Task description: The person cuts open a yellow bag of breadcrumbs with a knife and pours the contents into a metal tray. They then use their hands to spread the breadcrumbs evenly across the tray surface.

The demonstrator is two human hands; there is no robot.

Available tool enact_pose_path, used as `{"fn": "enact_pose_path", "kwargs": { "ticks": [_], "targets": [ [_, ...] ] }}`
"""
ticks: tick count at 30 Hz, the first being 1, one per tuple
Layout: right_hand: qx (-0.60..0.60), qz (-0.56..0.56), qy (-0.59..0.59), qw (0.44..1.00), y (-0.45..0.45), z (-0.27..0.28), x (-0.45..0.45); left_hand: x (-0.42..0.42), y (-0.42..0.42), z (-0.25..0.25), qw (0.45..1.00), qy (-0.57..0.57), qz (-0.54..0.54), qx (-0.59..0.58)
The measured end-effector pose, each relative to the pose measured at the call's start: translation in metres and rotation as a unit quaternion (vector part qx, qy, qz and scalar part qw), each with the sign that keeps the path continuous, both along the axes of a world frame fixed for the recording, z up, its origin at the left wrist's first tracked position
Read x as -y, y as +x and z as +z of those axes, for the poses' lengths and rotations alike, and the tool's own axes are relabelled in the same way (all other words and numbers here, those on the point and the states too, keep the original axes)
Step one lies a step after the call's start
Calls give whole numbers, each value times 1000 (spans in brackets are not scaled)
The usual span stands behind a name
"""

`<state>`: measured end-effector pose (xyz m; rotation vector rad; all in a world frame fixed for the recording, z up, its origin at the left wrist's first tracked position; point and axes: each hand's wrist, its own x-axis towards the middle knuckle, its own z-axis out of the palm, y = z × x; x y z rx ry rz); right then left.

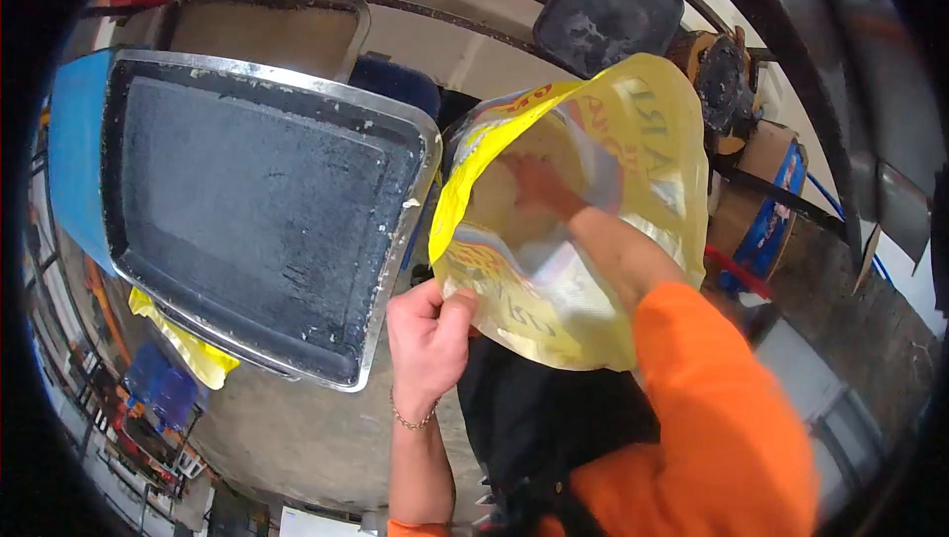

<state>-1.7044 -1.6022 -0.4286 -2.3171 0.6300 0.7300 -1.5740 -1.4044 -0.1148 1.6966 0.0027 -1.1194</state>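
My left hand (430, 337) pinches the near left rim of a large yellow plastic bag (660, 137), thumb against fingers. The bag's mouth gapes toward me, and printed writing shows through its wall. Deep inside, a pale tan material (493, 192) is visible; I cannot tell whether it is powder or grain. My right hand (537, 185) reaches down into the bag, its fingers spread and somewhat blurred near that material. Nothing can be made out in its grasp. Left of the bag lies a shallow dark tray (252, 196) with a worn metal rim, its surface scuffed.
A blue container wall (78, 159) shows beside the tray. Behind it leans another framed panel (259, 37), and a black tray-like panel (609, 11) stands farther right. A cardboard box (749, 218) lies right of the bag. Dark metal framing (801, 55) crosses the upper right.
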Motion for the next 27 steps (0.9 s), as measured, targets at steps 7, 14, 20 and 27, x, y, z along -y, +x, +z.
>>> {"fn": "enact_pose_path", "kwargs": {
  "ticks": [7,14,20,27],
  "targets": [
    [43,11,-161,986,25,-18,17,-4,1,-7,998,-16,-51,35],
    [4,-34,97,995,6,-45,-7,2,-6,-7,998,-44,-10,36],
    [-139,-305,535,775,-31,-57,-7,5,-6,-4,996,-57,-57,35],
    [-119,-257,551,785,9,47,29,-5,-5,1,998,-14,51,-35]
  ]
}}
